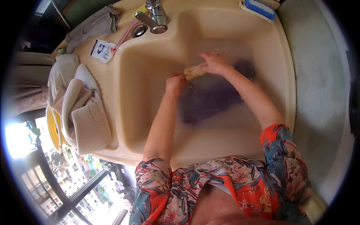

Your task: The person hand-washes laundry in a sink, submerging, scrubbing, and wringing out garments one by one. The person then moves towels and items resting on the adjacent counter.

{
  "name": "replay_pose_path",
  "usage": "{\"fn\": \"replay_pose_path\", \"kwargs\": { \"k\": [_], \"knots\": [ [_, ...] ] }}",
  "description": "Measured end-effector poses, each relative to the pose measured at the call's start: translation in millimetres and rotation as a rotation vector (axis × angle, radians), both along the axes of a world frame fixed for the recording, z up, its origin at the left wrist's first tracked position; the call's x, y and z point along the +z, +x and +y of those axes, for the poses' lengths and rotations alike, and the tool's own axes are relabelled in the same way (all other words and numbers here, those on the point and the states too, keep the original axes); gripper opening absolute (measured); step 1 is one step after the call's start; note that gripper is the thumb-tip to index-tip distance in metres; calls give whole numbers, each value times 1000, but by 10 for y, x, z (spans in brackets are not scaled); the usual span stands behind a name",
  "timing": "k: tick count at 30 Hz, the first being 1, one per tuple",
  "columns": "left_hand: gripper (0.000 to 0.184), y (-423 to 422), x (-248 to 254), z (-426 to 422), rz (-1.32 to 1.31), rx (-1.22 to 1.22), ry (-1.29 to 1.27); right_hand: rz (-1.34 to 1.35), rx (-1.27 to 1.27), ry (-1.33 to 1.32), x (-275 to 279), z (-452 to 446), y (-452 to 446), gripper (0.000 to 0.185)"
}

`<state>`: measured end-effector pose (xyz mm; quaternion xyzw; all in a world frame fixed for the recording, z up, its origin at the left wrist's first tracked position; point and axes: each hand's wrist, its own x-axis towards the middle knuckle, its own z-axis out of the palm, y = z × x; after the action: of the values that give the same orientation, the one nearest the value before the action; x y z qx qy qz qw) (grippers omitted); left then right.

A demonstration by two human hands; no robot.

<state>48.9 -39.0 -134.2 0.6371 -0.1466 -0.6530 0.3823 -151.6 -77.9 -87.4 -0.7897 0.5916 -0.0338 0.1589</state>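
Both of my hands are over the cloudy water in the beige sink [123, 93]. My left hand [175, 84] is closed on one end of a small, crumpled, yellowish cloth [193, 72]. At its other end is my right hand [216, 63], thumb against the cloth and one finger stretched out to the left. Whether it is a sock or another small piece cannot be made out. Below the hands, a dark purple cloth [208, 101] lies soaking in the water, its outline blurred.
A chrome faucet [155, 18] stands at the back rim. A blue-bristled brush [259, 9] lies at the back right corner. On the left ledge are a white-and-blue packet [102, 51], a grey cloth [95, 28] and a pile of pale fabric [90, 120].
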Motion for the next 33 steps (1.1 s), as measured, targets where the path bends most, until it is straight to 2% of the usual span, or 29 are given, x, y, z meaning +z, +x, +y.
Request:
{"fn": "replay_pose_path", "kwargs": {
  "k": [2, 3, 5, 6, 8, 9, 12, 14, 15, 17, 19, 21, 22, 24, 25, 26, 27, 28, 30, 32, 33],
  "knots": [
    [28, -26, 166, 6, -170, -155, -32, 143, 179, 73, -53, 227, 86, 31],
    [31, -49, 288, -11, -250, -223, -55, 203, 184, 107, -251, 245, 37, 31],
    [34, -65, 581, -11, -191, -226, -78, 334, 214, 179, -753, 296, -118, 31],
    [36, -63, 682, 32, -160, -223, -84, 294, 191, 220, -535, 296, -91, 29],
    [41, -90, 789, 40, -187, -349, -127, 214, 144, 296, 280, 285, 36, 29],
    [43, -123, 841, 35, -203, -416, -156, 46, 148, 292, 388, 258, 88, 24],
    [53, -235, 896, 196, -514, -574, -668, -528, 153, 324, 617, 185, 158, 16],
    [57, -242, 1027, 281, -417, -513, -655, -998, 164, 427, 702, 202, 231, 14],
    [60, -234, 1115, 319, -366, -481, -645, -1168, 82, 512, 809, 254, 269, 14],
    [52, -216, 1309, 378, -305, -426, -584, -1492, -99, 697, 1034, 416, 319, 17],
    [43, -196, 1512, 460, -190, -359, -529, -1693, -112, 698, 1031, 513, 352, 16],
    [31, -167, 1488, 519, -115, -368, -434, -1811, -159, 739, 1039, 580, 368, 15],
    [26, -140, 1447, 529, -76, -362, -389, -1575, -104, 605, 1017, 582, 363, 16],
    [22, -124, 1278, 490, -337, -400, -398, -1104, 44, 352, 949, 529, 374, 18],
    [21, -107, 1249, 491, -476, -401, -381, -864, 161, 126, 1019, 572, 347, 20],
    [25, -83, 1276, 507, -744, -478, -509, -632, 283, -108, 1125, 635, 321, 23],
    [28, -72, 1311, 525, -1019, -556, -613, -568, 316, -106, 1231, 721, 362, 25],
    [32, -84, 1333, 540, -1040, -590, -591, -501, 345, -107, 1278, 806, 390, 26],
    [36, -128, 1436, 573, -1010, -648, -549, -460, 296, -90, 1017, 801, 400, 23],
    [39, -126, 1458, 556, -951, -639, -585, -660, -47, 385, 980, 797, 420, 18],
    [43, -106, 1414, 527, -937, -616, -635, -816, -78, 429, 933, 751, 383, 16]
  ]
}}
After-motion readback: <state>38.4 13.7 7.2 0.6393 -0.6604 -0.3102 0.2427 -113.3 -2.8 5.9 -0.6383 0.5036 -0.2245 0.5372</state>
